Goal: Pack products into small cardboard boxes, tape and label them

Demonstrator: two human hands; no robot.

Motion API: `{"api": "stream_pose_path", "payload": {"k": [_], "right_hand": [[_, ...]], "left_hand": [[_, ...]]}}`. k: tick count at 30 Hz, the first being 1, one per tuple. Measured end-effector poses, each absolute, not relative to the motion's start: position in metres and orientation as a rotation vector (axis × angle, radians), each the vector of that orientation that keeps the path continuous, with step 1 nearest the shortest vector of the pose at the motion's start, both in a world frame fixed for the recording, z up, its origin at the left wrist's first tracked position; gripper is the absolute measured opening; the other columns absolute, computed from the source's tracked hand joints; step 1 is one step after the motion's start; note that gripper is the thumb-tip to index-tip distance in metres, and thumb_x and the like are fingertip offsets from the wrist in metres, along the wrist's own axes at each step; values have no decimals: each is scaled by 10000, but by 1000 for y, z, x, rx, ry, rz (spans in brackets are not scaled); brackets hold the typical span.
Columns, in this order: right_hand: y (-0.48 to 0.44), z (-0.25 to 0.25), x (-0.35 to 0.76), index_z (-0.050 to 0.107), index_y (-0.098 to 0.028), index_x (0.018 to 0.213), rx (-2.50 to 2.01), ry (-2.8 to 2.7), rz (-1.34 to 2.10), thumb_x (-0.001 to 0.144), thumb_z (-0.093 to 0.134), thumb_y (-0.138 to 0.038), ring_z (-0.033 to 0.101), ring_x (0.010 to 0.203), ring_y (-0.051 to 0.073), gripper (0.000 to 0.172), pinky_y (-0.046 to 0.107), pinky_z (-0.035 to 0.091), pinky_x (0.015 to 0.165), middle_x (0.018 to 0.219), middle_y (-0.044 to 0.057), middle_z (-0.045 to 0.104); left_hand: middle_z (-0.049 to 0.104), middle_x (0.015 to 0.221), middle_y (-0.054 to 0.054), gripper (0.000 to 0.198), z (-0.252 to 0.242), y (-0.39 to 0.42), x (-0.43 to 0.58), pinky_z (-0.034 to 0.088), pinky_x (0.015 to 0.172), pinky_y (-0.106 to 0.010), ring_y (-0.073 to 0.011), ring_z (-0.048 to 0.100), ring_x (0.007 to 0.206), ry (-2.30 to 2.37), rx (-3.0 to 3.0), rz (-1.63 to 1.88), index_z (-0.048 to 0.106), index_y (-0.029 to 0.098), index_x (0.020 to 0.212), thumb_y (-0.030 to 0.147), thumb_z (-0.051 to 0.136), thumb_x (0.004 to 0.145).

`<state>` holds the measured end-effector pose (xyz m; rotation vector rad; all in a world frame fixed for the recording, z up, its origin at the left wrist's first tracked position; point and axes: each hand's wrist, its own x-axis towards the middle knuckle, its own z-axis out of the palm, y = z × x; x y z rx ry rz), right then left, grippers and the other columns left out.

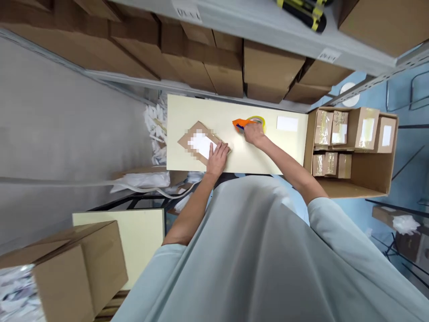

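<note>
A flat brown cardboard package (200,126) with a white label lies at an angle on the pale tabletop (241,156). My left hand (217,160) rests with its fingers spread on the package's right corner. To the right, my right hand (254,133) is closed around an orange tape dispenser (241,122), which carries a yellow-rimmed tape roll. The dispenser is held over the table, apart from the package. A white paper label (287,123) lies on the table right of my right hand.
An open carton (368,172) with several taped small boxes stands at the table's right end. A metal shelf (228,20) with brown boxes runs along the far side. At lower left is another carton (63,277) with white material.
</note>
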<state>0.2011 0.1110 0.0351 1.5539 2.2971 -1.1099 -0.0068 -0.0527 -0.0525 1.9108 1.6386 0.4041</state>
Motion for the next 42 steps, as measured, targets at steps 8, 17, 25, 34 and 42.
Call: {"api": "stream_pose_path", "payload": {"k": [8, 17, 25, 34, 42], "right_hand": [[147, 167, 205, 653, -87, 1585, 1705, 2412, -705, 1113, 614, -460, 804, 1340, 425, 603, 495, 652, 1139, 1438, 247, 828], [276, 278, 161, 613, -36, 1559, 1749, 2800, -367, 1158, 509, -336, 748, 1421, 436, 512, 561, 526, 1288, 1461, 291, 807], [341, 277, 152, 648, 30, 1537, 1766, 2554, -340, 1163, 539, -242, 675, 1551, 379, 475, 493, 365, 1428, 1590, 323, 728], [277, 180, 169, 426, -55, 1796, 1898, 3127, -369, 1231, 223, -562, 409, 1761, 406, 786, 685, 187, 1501, 1837, 288, 455], [27, -28, 192, 445, -170, 1814, 1895, 2364, -1594, 1192, 137, -796, 421, 1773, 399, 935, 689, 309, 1479, 1827, 232, 510]], "left_hand": [[792, 1505, -215, 410, 25, 25, 31, 538, 1303, -622, -392, 715, 1496, 1825, 1871, 1228, 712, 216, 1439, 405, 635, 1082], [870, 1262, -104, 189, 215, 181, 38, 576, 1166, -468, -293, 807, 1239, 1722, 1930, 1778, 792, 264, 1184, 248, 658, 1051], [861, 1081, -62, 108, 239, 171, 22, 590, 1107, -434, -275, 807, 1109, 1863, 1835, 1722, 749, 274, 991, 212, 670, 1031], [845, 1144, -88, 260, 97, 69, 6, 615, 1149, -448, -271, 801, 1182, 2024, 1654, 1288, 745, 256, 1051, 168, 500, 1058], [652, 1653, -202, 575, -27, -76, 9, 379, 1420, -605, -306, 435, 1752, 2103, 1566, 658, 710, 154, 1389, 558, 325, 1253]]}}
